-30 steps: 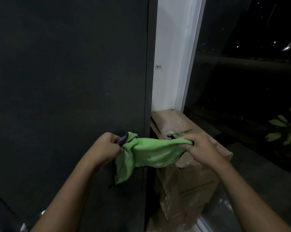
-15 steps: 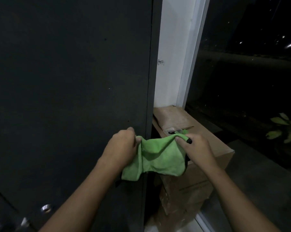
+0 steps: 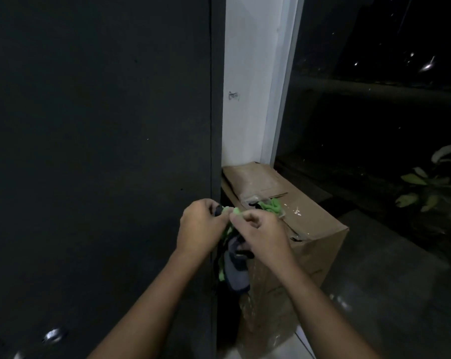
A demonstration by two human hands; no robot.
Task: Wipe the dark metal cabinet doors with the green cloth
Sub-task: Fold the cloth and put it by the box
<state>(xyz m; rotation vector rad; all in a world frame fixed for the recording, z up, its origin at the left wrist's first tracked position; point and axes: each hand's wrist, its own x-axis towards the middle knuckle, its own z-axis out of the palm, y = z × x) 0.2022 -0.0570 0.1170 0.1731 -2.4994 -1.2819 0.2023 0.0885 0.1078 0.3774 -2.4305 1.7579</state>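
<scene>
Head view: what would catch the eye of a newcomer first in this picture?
The left hand and right hand are close together at the centre, both pinching a bunched green cloth. A dark cabinet door fills the left half. To its right a cardboard box stands on the floor, below a white wall.

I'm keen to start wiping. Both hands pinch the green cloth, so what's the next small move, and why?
Probably release the right hand and press the green cloth onto the dark cabinet door with the left hand: both pinch it bunched near the door's right edge, not spread flat.
</scene>
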